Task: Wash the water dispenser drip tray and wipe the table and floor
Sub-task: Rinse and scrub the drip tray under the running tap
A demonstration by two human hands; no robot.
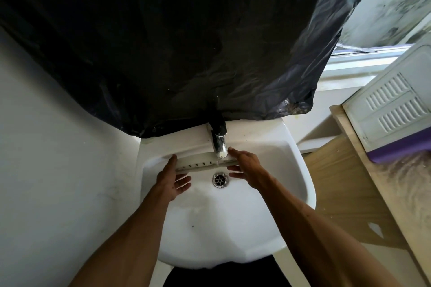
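Note:
A long white slotted drip tray (202, 163) is held level over the white sink basin (275, 163), right under the chrome tap (220, 144). A thin stream of water falls from the spout onto the tray. My left hand (171, 178) holds the tray's left end, thumb on top and fingers spread below it. My right hand (245, 165) holds the right end the same way. The drain (220, 179) lies just below the tray.
A black plastic sheet (163, 42) hangs over the wall behind the sink. To the right stands a wooden counter (345, 182) with a white vented appliance (394, 105) on it. A window sill (349, 63) lies beyond. A white wall is on the left.

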